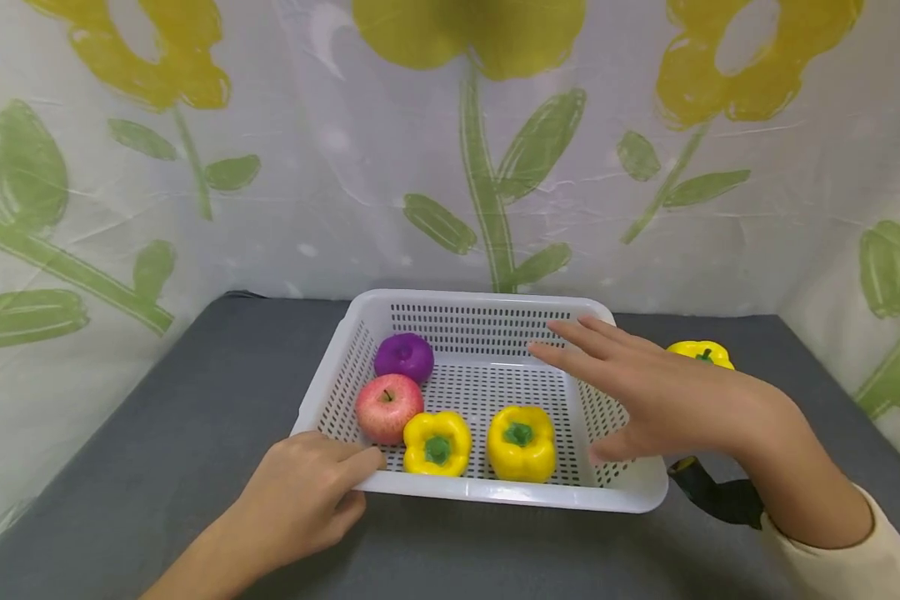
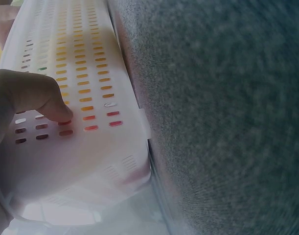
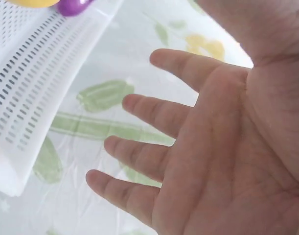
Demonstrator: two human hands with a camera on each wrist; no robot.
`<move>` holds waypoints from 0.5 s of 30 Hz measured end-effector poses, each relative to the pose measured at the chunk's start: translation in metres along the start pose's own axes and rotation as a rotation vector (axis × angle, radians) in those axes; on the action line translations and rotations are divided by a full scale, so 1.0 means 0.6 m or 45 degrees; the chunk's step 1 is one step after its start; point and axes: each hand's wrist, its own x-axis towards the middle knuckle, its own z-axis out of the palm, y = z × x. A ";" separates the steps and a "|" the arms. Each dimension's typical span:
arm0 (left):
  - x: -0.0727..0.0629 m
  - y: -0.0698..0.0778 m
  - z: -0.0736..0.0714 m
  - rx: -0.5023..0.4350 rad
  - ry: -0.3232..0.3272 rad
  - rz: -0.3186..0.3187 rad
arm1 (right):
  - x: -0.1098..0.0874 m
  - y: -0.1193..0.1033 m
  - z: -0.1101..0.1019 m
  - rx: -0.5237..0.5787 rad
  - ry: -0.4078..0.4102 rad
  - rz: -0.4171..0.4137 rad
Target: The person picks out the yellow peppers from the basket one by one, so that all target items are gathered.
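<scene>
A white perforated plastic basket (image 1: 540, 496) stands on the grey table. My left hand (image 1: 307, 487) grips its near-left corner, thumb against the outer wall and fingers over the rim. Inside lie a purple round vegetable or fruit (image 1: 405, 357), a red apple (image 1: 390, 408), one yellow bell pepper (image 1: 437, 443) beside the apple and another yellow bell pepper (image 1: 521, 444) to its right. Over the basket's right side hovers my right hand (image 1: 660, 392), its fingers spread and holding nothing. In the right wrist view the palm (image 3: 222, 147) shows bare.
Beyond the right hand, a third yellow bell pepper (image 1: 703, 352) sits on the table (image 1: 232, 400), partly hidden. A dark curved object (image 1: 712, 493), perhaps an eggplant, lies under the right wrist. A flower-printed cloth (image 1: 300, 167) hangs behind the table.
</scene>
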 end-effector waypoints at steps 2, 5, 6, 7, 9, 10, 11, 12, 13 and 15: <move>-0.001 -0.001 -0.001 0.002 0.006 0.002 | 0.011 -0.008 -0.006 -0.040 -0.042 -0.003; 0.000 -0.001 -0.001 -0.004 0.009 0.006 | 0.030 -0.022 -0.010 -0.086 -0.115 -0.003; 0.000 -0.001 -0.001 -0.005 0.008 0.007 | 0.037 -0.027 -0.011 -0.107 -0.138 -0.006; 0.000 -0.001 -0.001 -0.008 0.005 0.006 | 0.044 -0.032 -0.011 -0.134 -0.158 -0.009; 0.000 0.000 -0.001 -0.012 0.000 0.003 | 0.057 -0.041 -0.010 -0.171 -0.192 -0.020; 0.000 0.000 -0.001 -0.014 -0.002 0.001 | 0.064 -0.046 -0.010 -0.193 -0.210 -0.024; -0.001 0.000 -0.001 -0.017 -0.004 0.000 | 0.071 -0.051 -0.009 -0.218 -0.226 -0.031; -0.001 0.000 -0.001 -0.019 -0.005 -0.001 | 0.077 -0.056 -0.008 -0.238 -0.243 -0.038; -0.001 0.000 -0.001 -0.019 -0.007 -0.002 | 0.083 -0.062 -0.006 -0.260 -0.263 -0.042; -0.002 0.000 -0.002 -0.014 -0.014 -0.004 | 0.096 -0.073 -0.001 -0.306 -0.303 -0.052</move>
